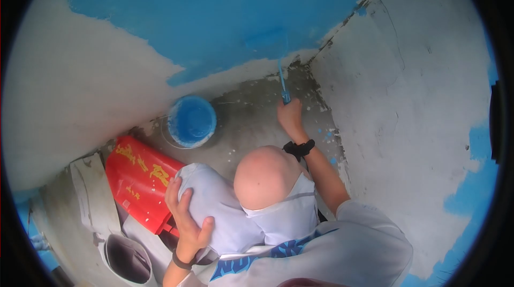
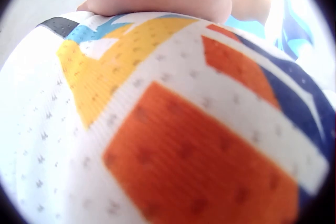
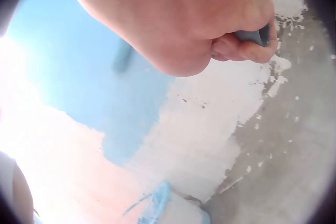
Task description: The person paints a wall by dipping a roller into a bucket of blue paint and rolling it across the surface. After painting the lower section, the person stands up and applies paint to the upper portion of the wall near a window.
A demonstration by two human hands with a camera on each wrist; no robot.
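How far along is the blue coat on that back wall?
Upper back wall is already blue. In hand: the right hand grips the roller at the paint edge; the left hand rests on the knee. Left: the bare lower band above the bucket, and most of the side wall.

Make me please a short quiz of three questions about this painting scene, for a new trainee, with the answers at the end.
1. True or false: the right hand grips the handle of the paint roller, which lies against the blue part of the wall.
2. Where does the left hand rest?
A. on the rim of the bucket
B. on the person's knee, over white cloth
C. flat on the wall
3. Fill in: the round bucket on the floor holds ____ paint.

Key
1. True.
2. B; the fingers lie over the knee.
3. Blue.
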